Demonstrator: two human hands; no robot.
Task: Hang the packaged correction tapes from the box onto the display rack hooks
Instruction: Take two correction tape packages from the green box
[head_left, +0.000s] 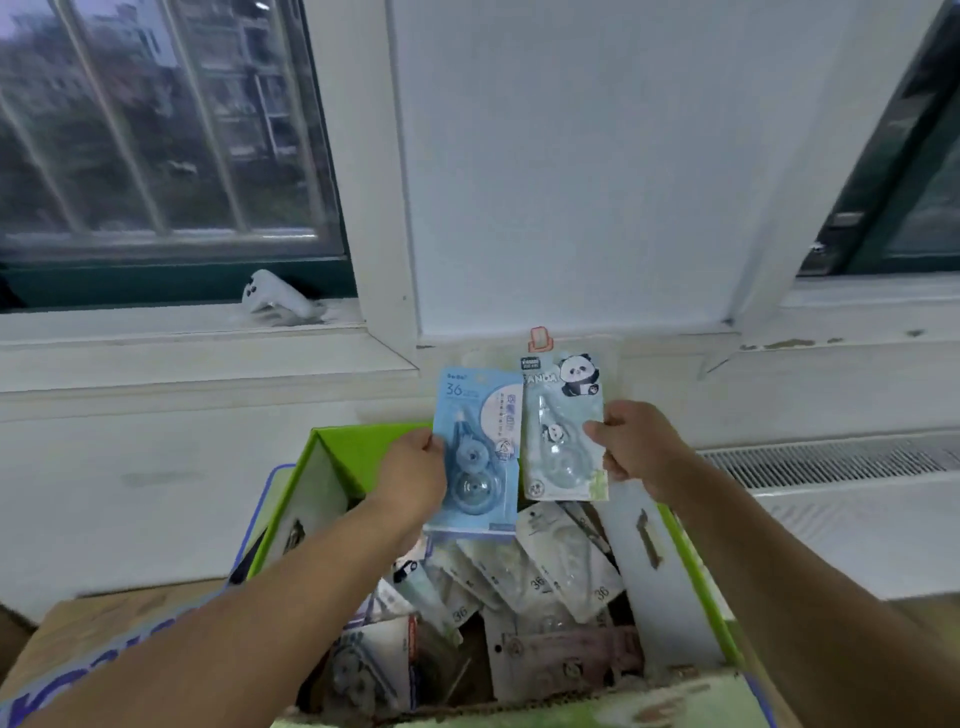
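Left hand (415, 467) grips a blue correction tape pack (480, 447); right hand (631, 441) pinches a panda pack (563, 426) above the box (332, 457). Both are picked. Hanging comes next, though no rack hook shows.

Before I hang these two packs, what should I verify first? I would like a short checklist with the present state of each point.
1. Grip of the left hand on the blue pack: ok, held at its left edge.
2. Grip of the right hand on the panda pack: ok, held at its right edge.
3. Both packs upright, fronts facing you: ok.
4. Hang holes free: cannot tell.
5. Rack hooks in view: not ok, none is plainly visible.
6. More loose packs in the box: ok.
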